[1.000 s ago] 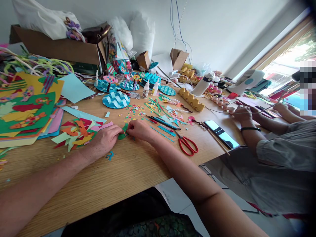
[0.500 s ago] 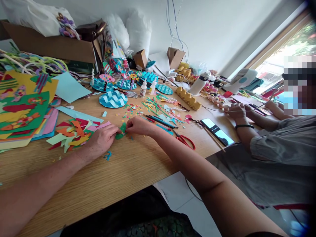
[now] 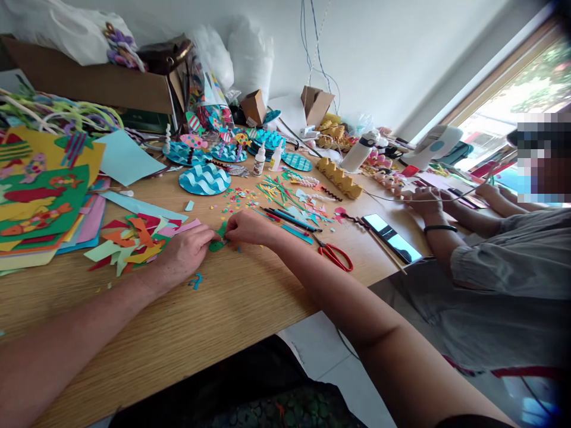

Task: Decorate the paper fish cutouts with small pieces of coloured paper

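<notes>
Two hands meet over a small green cutout (image 3: 216,245) on the wooden table (image 3: 187,333), between a heap of paper scraps (image 3: 138,241) and red-handled scissors (image 3: 336,257). The left hand (image 3: 190,246) rests at its left side, the right hand (image 3: 245,226) at its right, fingers bunched narrow; whether either pinches it cannot be told. Apparently paper, it should prove light, flexible and easily creased, best held flat by its outer edges with light fingertips.
</notes>
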